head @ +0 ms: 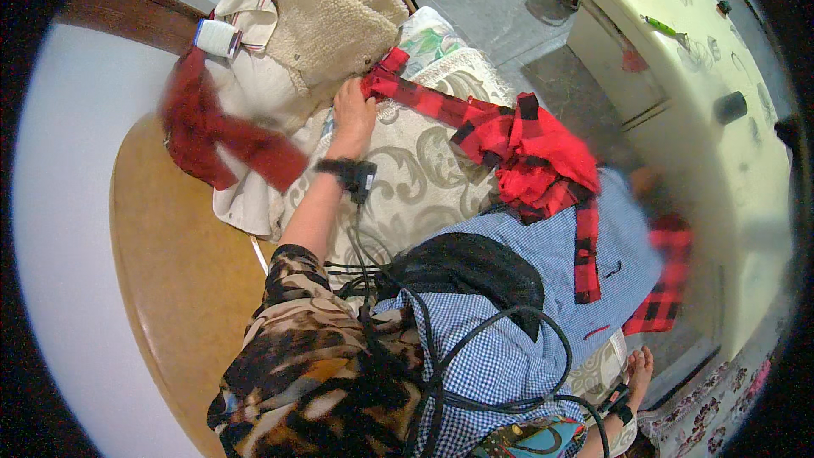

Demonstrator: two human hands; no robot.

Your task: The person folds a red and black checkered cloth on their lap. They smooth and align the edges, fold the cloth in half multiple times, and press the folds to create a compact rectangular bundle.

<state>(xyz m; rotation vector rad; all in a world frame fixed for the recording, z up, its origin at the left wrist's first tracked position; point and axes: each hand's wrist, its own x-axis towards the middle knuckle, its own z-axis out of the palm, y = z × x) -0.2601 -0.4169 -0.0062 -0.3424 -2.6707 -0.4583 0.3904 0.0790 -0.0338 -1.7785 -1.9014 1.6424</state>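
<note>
At the upper middle, my left hand (356,111) grips the end of a long strip of red-and-black checked cloth (439,102). That strip runs right to a crumpled heap of the same cloth on my lap, over a blue-and-white gingham cloth (598,229). Low at the right is my right hand (639,369), its fingers apart with nothing in them. Another piece of checked cloth (664,305) hangs beyond my knee. Left of my left hand, dark red cloth (197,121) lies on cream fleece (324,6), with a pale, wound bundle (218,37) near its top.
A cream cabinet (706,76) with a green-handled tool (661,26) and a dark cylinder (730,107) on top stands at the right. Black cables (439,362) loop over my lap. A patterned cover (413,152) lies under the strip. Tan seat surface (172,254) is at the left.
</note>
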